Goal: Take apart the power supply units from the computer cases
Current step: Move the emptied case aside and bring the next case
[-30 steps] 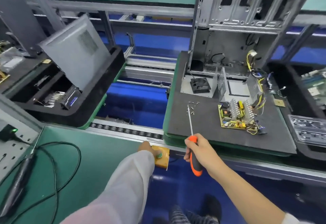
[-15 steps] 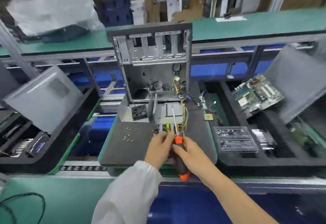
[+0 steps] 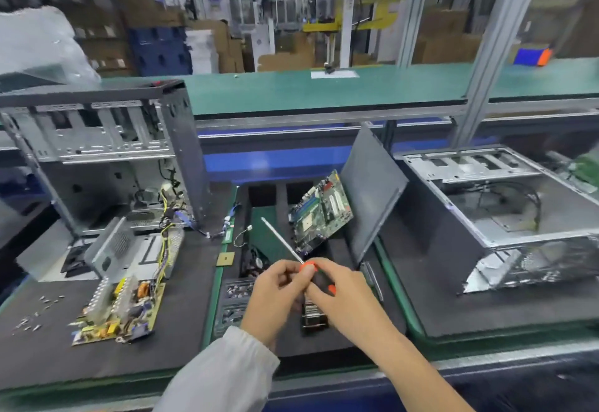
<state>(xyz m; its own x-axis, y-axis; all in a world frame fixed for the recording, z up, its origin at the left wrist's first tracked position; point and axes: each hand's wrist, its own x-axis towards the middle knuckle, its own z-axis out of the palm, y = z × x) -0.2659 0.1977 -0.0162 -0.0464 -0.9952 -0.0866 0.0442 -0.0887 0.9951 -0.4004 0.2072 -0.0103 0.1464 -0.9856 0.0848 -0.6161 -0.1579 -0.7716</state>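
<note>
Power supply parts lie on the dark mat at your left: the bare circuit board (image 3: 118, 309) sits flat near the mat's front, with its grey metal housing (image 3: 111, 249) just behind it and a bundle of yellow and black wires (image 3: 165, 249) running between them. The opened computer case (image 3: 97, 152) they belong to stands upright at the back of that mat. A scatter of small screws (image 3: 34, 316) lies to the left of the board.

Your right hand (image 3: 340, 295) is curled round the orange and black handle of a screwdriver (image 3: 316, 277), its thin shaft pointing up and to the left. Your left hand (image 3: 275, 291) meets it at the top of the handle, fingers bent and pinching the orange tip.

Beneath your hands is a black foam tray (image 3: 337, 340); a green motherboard (image 3: 321, 212) leans in it against a dark side panel (image 3: 369, 197). On the mat to your right, a second case (image 3: 505, 217) lies on its side, open upward.
</note>
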